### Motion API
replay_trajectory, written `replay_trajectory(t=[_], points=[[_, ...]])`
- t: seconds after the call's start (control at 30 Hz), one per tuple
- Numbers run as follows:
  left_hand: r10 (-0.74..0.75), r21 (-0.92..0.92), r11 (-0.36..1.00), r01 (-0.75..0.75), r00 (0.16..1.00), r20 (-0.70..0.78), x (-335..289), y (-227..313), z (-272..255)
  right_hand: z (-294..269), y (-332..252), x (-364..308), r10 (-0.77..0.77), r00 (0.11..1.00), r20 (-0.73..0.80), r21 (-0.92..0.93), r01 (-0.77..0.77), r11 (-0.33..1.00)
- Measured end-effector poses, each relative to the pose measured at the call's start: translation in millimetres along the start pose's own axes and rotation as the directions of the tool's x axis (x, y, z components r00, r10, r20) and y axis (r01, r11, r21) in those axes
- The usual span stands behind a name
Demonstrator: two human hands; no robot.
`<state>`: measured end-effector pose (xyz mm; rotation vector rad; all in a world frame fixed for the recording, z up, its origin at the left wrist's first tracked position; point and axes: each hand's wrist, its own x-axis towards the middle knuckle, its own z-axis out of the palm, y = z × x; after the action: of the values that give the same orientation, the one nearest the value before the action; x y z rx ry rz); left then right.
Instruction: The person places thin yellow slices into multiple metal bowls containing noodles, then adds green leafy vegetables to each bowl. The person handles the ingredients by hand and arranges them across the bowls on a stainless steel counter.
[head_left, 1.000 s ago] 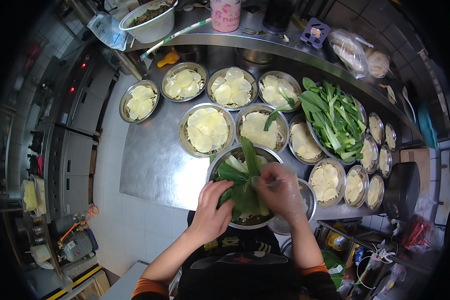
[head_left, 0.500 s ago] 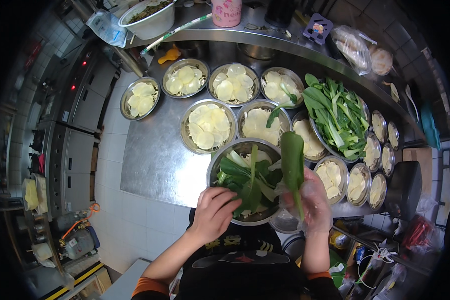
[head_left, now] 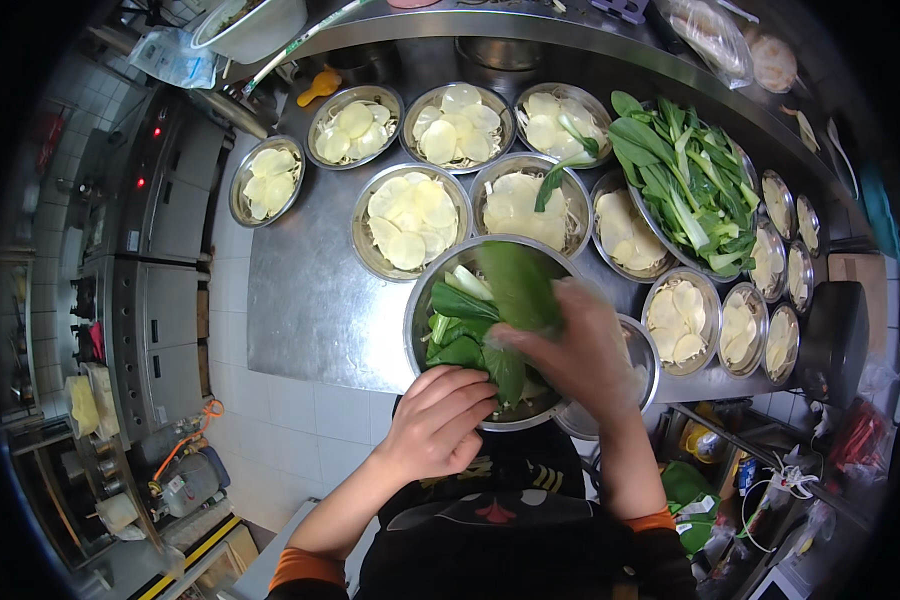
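Note:
Close to my body, a metal bowl (head_left: 417, 338) holds green bok choy leaves (head_left: 460, 330). My left hand (head_left: 435, 425) curls over its near rim, fingertips among the greens. My right hand (head_left: 592, 355), in a clear plastic glove, grips a large bok choy leaf (head_left: 520, 285) above the bowl's right half; both are smeared by motion. Part of an empty-looking metal dish (head_left: 642, 375) shows beneath that hand. Beyond the bowl stand several metal bowls with pale round slices over thin strands, among them a near-left bowl (head_left: 410, 222).
A large bowl heaped with bok choy (head_left: 685, 190) stands at the right, one leaf (head_left: 550, 185) trailing over neighbouring bowls. More sliced-filled bowls (head_left: 682, 320) crowd the right end. A raised steel shelf (head_left: 410, 30) runs along the back. Steel cabinets (head_left: 175, 230) line the left.
My right hand has swung left over the bowl, and its leaf has gone from upright at the rim to above the greens. My left hand stays at the rim. The view has shifted slightly.

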<state>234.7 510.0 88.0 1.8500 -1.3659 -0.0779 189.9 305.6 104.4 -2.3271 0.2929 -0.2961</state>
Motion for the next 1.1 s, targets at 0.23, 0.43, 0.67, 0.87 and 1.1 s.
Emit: replay_trajectory(t=[0.23, 0.43, 0.67, 0.87, 1.1], points=[[-0.13, 0.029, 0.991, 0.133, 0.986, -0.105, 12, 7, 5, 17, -2, 9, 0.163, 0.978, 0.133, 0.285, -0.196, 0.938], [-0.409, -0.074, 0.912, 0.404, 0.875, -0.26, 24, 12, 16, 9, 4, -1, 0.36, 0.857, 0.369, 0.651, -0.514, 0.558], [-0.409, -0.062, 0.911, 0.407, 0.88, -0.242, 32, 22, 14, 4, 11, -4, 0.263, 0.872, 0.413, 0.81, -0.484, 0.332], [-0.324, -0.003, 0.941, 0.338, 0.899, -0.295, 38, 27, 14, 0, 10, -2, 0.228, 0.883, 0.41, 0.852, -0.46, 0.25], [-0.344, -0.053, 0.937, 0.345, 0.885, -0.314, 41, 32, 11, -1, 8, 0, 0.188, 0.906, 0.38, 0.878, -0.417, 0.234]])
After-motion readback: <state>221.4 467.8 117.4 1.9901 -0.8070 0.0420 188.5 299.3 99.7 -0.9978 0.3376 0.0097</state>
